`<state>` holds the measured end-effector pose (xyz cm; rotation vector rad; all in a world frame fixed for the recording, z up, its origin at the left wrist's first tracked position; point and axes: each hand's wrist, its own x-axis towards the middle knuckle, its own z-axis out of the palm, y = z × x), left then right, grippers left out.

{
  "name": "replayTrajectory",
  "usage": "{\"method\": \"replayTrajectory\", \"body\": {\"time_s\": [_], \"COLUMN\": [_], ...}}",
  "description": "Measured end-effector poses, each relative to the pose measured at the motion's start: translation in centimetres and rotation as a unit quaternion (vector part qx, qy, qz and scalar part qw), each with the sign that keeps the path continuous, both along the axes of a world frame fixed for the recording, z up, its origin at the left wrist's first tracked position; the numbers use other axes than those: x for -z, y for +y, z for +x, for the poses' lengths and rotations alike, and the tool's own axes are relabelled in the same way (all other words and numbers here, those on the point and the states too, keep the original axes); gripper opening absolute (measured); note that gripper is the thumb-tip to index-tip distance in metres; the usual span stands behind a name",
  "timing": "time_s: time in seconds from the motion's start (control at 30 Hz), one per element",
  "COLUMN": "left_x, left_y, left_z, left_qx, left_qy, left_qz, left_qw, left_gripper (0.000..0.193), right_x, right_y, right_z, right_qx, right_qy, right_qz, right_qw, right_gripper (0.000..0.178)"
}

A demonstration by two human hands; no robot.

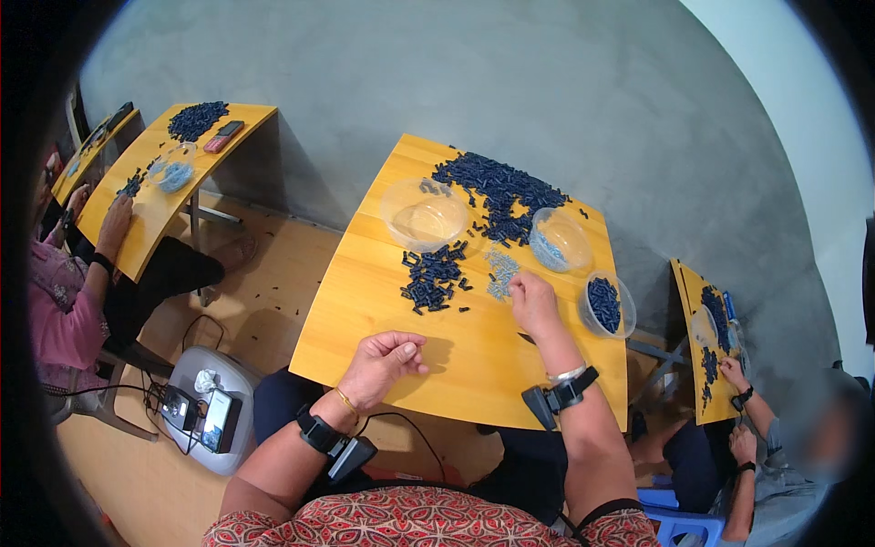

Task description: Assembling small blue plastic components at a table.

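Observation:
My left hand point(385, 363) is held over the near part of the yellow table point(355, 310), fingers curled in toward the thumb; what they hold, if anything, is hidden. Over the table's middle, my right hand point(536, 303) has its fingertips pinched together beside a scatter of small silvery-blue pieces point(500, 272). Whatever is in that pinch is too small to make out. Between the hands and the far side lies a small pile of short dark-blue cylindrical pieces point(430, 281). A larger heap of similar dark pieces point(497, 185) spreads across the far edge.
A transparent bowl point(392, 228) stands at the far left of the table. Another bowl point(572, 239) holds silvery-blue pieces, and a tub point(629, 316) at the right edge holds dark ones. People work at tables on both sides. A grey stool point(219, 365) carries devices and cables.

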<state>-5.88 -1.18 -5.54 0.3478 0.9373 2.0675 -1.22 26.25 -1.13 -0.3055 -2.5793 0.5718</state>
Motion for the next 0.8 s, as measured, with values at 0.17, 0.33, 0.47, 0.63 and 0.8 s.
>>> {"method": "replayTrajectory", "body": {"time_s": [0.17, 0.33, 0.47, 0.63, 0.8], "left_x": [0.0, 0.0, 0.1, 0.2, 0.1], "left_y": [-0.2, -0.3, 0.0, -0.1, 0.0], "left_z": [-0.2, -0.1, -0.1, 0.1, 0.2], "left_qx": [0.017, 0.016, 0.022, 0.016, 0.017], "left_qy": [-0.033, -0.034, -0.027, 0.026, 0.048], "left_qz": [0.023, 0.013, 0.025, -0.003, -0.002], "left_qw": [0.999, 0.999, 0.999, 1.0, 0.999], "left_gripper": [0.017, 0.018, 0.017, 0.017, 0.017], "right_x": [-0.2, 0.6, 1.1, 1.1, 1.5], "right_y": [0.3, -0.2, -0.1, -0.5, -2.0], "right_z": [-3.3, -4.4, -4.5, -4.2, -3.1], "right_qx": [0.005, 0.007, 0.008, -0.027, -0.035], "right_qy": [-0.054, -0.146, -0.137, -0.12, -0.083], "right_qz": [0.068, 0.139, 0.153, 0.134, 0.064], "right_qw": [0.996, 0.98, 0.979, 0.983, 0.994], "right_gripper": [0.006, 0.01, 0.011, 0.011, 0.011]}}
